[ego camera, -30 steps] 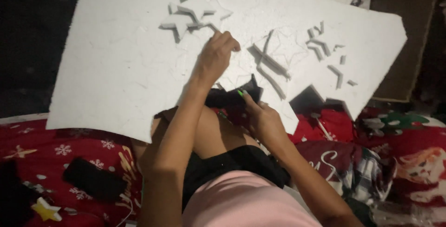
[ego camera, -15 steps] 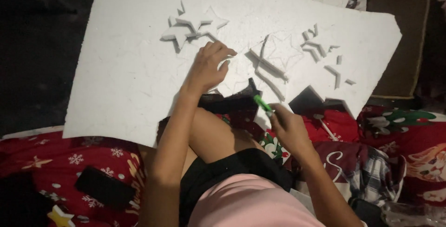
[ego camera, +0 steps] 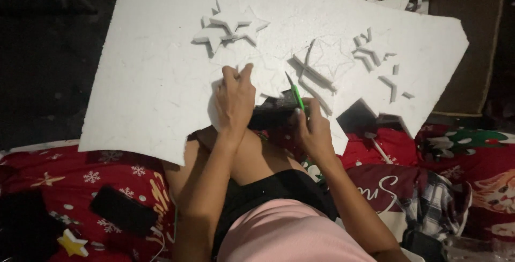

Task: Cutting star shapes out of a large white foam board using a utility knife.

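Note:
A large white foam board (ego camera: 155, 79) lies tilted across my lap, with star shapes cut into it. Several loose foam stars (ego camera: 228, 26) are piled near its upper middle, and a star outline (ego camera: 327, 58) with foam scraps lies to the right. My left hand (ego camera: 235, 101) presses flat on the board beside a cut-out gap at its near edge. My right hand (ego camera: 314, 128) grips a green-handled cutter (ego camera: 294, 91) whose tip points up into the foam by that gap.
A red blanket with snowflake and star prints (ego camera: 96, 179) covers the surface under me. A dark phone (ego camera: 123, 210) and a small yellow star (ego camera: 72, 243) lie at lower left. Brown cardboard (ego camera: 477, 74) stands behind the board at right. A plaid cloth (ego camera: 440, 203) sits at right.
The view has shifted so the board sits more central. My left hand slid down from the upper stars to the board's near edge. My right hand rose with the green cutter to the foam.

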